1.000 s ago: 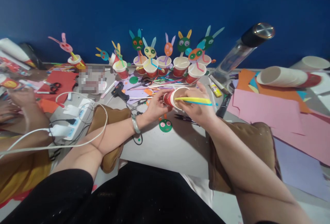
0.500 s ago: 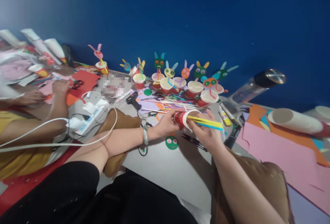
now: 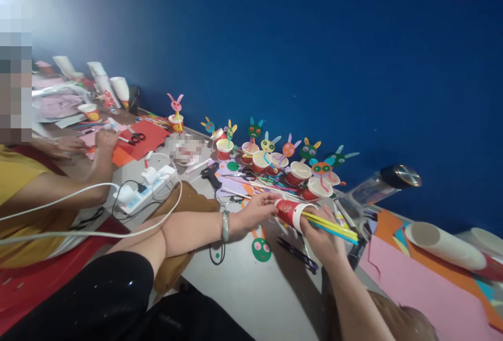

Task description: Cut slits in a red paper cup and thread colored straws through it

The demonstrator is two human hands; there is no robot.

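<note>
Between my hands a red and white paper cup [image 3: 288, 213] is held tilted on its side, its mouth toward the right. My left hand [image 3: 254, 211] is closed on its base. My right hand [image 3: 325, 237] is wrapped about the rim end. A bunch of thin yellow and blue pipe cleaners [image 3: 338, 227] sticks out of the mouth past my right hand; their inner ends are hidden. Below the cup, a green paper rabbit face [image 3: 261, 250] with pink eyes lies on the table. Dark pens [image 3: 297, 255] lie beside it.
Several cups with paper rabbit heads [image 3: 268, 144] line the blue wall. A glue gun [image 3: 212, 174], a white power strip [image 3: 147, 190] and cables are at left, by a co-worker's hand [image 3: 107, 139]. At right are a glass bottle [image 3: 369, 194], pink paper [image 3: 416, 278] and a stacked cup tube [image 3: 444, 244].
My view has tilted and shifted, so the table sits lower in the picture. The cup has turned, its side now showing more and its mouth less. Both hands keep their hold.
</note>
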